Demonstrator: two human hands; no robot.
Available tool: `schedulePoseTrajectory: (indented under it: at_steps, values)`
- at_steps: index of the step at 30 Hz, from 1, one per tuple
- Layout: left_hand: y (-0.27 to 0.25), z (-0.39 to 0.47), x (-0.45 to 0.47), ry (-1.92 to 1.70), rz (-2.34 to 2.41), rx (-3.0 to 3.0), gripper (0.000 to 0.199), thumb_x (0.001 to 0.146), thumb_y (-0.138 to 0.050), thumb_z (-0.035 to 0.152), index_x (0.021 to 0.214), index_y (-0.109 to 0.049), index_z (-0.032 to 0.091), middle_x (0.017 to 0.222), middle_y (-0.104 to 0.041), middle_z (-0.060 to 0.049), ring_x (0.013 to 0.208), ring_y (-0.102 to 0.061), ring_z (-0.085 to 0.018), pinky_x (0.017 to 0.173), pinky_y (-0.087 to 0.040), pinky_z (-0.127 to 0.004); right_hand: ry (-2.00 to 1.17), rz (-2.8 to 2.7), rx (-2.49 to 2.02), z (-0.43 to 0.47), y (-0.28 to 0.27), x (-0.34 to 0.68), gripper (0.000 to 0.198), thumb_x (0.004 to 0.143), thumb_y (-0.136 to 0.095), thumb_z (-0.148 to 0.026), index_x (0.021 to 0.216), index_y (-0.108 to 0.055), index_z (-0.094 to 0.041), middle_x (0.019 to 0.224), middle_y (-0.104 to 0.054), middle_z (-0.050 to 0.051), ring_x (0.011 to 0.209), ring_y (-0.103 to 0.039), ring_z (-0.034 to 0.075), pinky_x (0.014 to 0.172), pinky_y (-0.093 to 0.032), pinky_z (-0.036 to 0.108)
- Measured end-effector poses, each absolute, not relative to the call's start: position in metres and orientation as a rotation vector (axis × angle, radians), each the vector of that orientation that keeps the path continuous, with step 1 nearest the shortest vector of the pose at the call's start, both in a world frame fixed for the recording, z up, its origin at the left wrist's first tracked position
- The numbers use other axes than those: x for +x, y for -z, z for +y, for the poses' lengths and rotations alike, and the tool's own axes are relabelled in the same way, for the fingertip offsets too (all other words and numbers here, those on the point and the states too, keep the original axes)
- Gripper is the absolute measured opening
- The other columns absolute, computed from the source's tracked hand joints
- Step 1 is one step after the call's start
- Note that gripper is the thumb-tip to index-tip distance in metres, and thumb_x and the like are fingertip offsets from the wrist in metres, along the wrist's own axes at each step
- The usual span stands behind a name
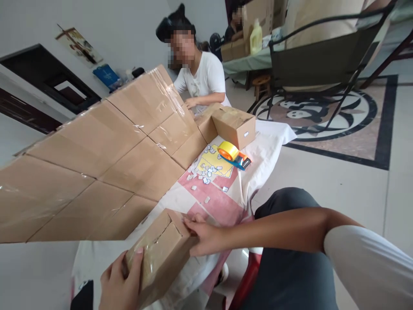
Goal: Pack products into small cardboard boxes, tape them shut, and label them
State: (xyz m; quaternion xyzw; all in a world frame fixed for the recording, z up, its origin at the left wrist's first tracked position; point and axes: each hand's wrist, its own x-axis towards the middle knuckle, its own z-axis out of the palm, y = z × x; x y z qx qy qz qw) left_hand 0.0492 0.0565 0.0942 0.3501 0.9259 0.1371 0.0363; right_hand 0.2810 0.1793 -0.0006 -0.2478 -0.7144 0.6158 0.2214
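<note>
A brown cardboard box point(161, 254) with clear tape along its top is tilted between my hands at the near edge of the table. My left hand point(121, 275) grips its near end, thumb and fingers spread over the corner. At the far end, my right hand point(204, 234) is closed on the box, with fingertips on the end face and the thumb lower down. Beyond it, a tape dispenser point(237, 160) with a roll of yellow tape point(228, 150) lies on the cloth. Several small white labels point(206, 181) are scattered beside it, some on a yellow sheet point(217, 161).
Stacked cardboard boxes point(119, 150) form a wall along the left. Another box point(237, 125) stands at the table's far end. A co-worker in a white shirt point(206, 75) sits behind the stack. To the right are a dark folding chair point(316, 56) and patterned floor tiles point(309, 112).
</note>
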Motion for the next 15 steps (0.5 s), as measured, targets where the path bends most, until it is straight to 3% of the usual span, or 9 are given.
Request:
schedulePoseTrajectory:
  at_steps: [3,7,9,12,15]
  values:
    - [-0.082,0.050,0.032,-0.485,2.772,1.270,0.046,0.077,-0.055,0.052,0.117,-0.065,0.032,0.133,-0.060,-0.010,0.138,-0.045,-0.039,0.115,-0.037,-0.059,-1.624,-2.152,-0.613,0.179,0.000,0.284,0.124,0.059,-0.084,-0.029,0.163,-0.017,-0.018,0.146,-0.036,0.017,0.137,-0.044,0.034,0.115,-0.039,0.039]
    - [-0.069,0.043,0.014,-0.424,2.643,1.590,0.045,0.075,-0.051,0.046,0.114,-0.070,0.032,0.132,-0.059,-0.010,0.141,-0.037,-0.041,0.116,-0.036,-0.059,-1.538,-2.110,-0.515,0.177,0.005,0.292,0.119,0.067,-0.084,-0.037,0.163,-0.017,-0.017,0.150,-0.033,0.019,0.144,-0.038,0.032,0.121,-0.032,0.039]
    - [-0.066,0.042,0.010,-0.428,2.603,1.623,0.049,0.076,-0.047,0.049,0.115,-0.070,0.029,0.130,-0.059,-0.011,0.140,-0.038,-0.040,0.118,-0.034,-0.057,-1.493,-2.145,-0.458,0.181,0.003,0.295,0.126,0.064,-0.087,-0.042,0.163,-0.014,-0.019,0.157,-0.027,0.021,0.150,-0.029,0.034,0.123,-0.028,0.041]
    - [-0.066,0.046,0.012,-0.590,2.553,1.476,0.059,0.079,-0.045,0.061,0.122,-0.063,0.024,0.129,-0.059,-0.013,0.136,-0.045,-0.035,0.121,-0.033,-0.052,-1.379,-2.319,-0.339,0.192,-0.010,0.297,0.147,0.056,-0.092,-0.048,0.163,0.007,-0.024,0.168,-0.006,0.019,0.155,-0.015,0.038,0.124,-0.024,0.043]
    - [-0.073,0.047,0.020,-0.745,2.515,1.343,0.070,0.076,-0.049,0.070,0.124,-0.057,0.021,0.134,-0.056,-0.014,0.138,-0.046,-0.034,0.123,-0.032,-0.050,-1.291,-2.466,-0.230,0.202,-0.030,0.296,0.158,0.053,-0.093,-0.049,0.158,0.023,-0.028,0.169,-0.004,0.019,0.152,-0.026,0.039,0.121,-0.031,0.041]
